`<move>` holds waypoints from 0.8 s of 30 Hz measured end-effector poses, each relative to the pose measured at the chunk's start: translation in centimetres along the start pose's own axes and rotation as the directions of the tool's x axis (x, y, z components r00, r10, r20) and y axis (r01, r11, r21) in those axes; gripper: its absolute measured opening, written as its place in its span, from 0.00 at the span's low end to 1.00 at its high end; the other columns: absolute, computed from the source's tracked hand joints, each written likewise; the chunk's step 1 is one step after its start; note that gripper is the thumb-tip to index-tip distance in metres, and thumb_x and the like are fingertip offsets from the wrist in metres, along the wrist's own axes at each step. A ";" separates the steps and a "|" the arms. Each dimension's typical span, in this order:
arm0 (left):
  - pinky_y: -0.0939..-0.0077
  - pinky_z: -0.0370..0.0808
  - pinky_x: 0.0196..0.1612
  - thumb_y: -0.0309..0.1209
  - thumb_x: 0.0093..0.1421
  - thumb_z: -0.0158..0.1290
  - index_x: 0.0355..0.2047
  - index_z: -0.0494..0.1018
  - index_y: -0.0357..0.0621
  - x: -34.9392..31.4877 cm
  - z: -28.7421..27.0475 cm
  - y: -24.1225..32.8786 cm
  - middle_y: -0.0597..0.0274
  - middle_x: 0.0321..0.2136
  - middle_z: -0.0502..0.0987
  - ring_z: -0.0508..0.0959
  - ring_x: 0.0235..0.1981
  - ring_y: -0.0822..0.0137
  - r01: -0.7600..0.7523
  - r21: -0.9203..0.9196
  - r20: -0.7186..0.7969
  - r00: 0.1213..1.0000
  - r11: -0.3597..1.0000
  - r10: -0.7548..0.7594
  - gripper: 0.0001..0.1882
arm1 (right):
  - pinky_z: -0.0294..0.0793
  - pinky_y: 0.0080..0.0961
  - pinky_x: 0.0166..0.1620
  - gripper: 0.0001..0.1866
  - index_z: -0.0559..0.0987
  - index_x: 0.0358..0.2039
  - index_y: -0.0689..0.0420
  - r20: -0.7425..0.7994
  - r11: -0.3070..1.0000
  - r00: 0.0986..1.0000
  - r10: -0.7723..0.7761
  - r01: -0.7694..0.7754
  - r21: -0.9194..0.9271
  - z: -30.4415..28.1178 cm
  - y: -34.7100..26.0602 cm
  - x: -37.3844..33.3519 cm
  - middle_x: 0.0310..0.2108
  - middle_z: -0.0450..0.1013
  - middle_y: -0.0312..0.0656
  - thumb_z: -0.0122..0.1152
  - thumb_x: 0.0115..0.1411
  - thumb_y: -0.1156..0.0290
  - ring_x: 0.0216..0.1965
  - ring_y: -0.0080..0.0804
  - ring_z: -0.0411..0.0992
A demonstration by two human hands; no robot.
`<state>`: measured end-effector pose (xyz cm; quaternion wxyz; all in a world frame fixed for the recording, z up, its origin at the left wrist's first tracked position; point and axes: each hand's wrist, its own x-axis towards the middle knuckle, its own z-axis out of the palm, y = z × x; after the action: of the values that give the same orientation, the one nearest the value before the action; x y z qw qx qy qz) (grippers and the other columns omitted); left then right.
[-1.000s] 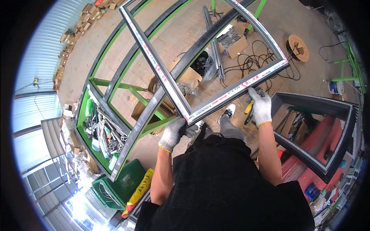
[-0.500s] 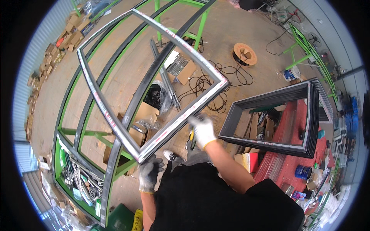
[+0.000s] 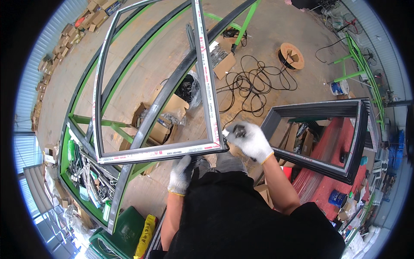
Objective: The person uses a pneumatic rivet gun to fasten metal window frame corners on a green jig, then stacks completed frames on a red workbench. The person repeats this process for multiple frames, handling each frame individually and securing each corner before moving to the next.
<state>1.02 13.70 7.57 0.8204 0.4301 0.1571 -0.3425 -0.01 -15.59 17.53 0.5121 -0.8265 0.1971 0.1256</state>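
Observation:
A rectangular window frame (image 3: 164, 153), dark grey with printed white film strips, lies across the black-topped rails of a green rack (image 3: 148, 114). Below its near edge, my left hand (image 3: 177, 178) in a grey-and-white work glove is closed at the underside, partly hidden by the frame. By the near right corner, my gloved right hand (image 3: 250, 140) is closed in a fist. Something small and dark pokes from that fist toward the corner; its kind cannot be made out.
Several dark frames (image 3: 317, 168) stand stacked at the right over red wrapped material (image 3: 317, 185). Black cable (image 3: 258, 86) lies looped on the floor near a spool (image 3: 291, 56). Beneath the rack are open cartons (image 3: 174, 105); a green bin (image 3: 125, 233) stands at lower left.
The window frame has turned, so its near edge runs almost level. My left hand has shifted right along with my right hand, which now sits by the near right corner.

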 end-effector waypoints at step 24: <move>0.68 0.79 0.43 0.49 0.77 0.51 0.49 0.78 0.33 -4.8 -4.2 -1.4 0.56 0.37 0.83 0.83 0.36 0.64 -0.234 0.327 -0.549 0.741 0.916 0.386 0.25 | 0.79 0.45 0.47 0.22 0.84 0.43 0.63 0.689 0.894 0.720 -0.087 0.361 -0.264 6.2 3.1 4.0 0.38 0.82 0.59 0.75 0.54 0.61 0.43 0.59 0.80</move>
<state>-3.23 18.56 6.90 0.7156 0.6309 0.2936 -0.0613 2.06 -12.07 10.65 0.3894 -0.8288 -0.1286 0.3808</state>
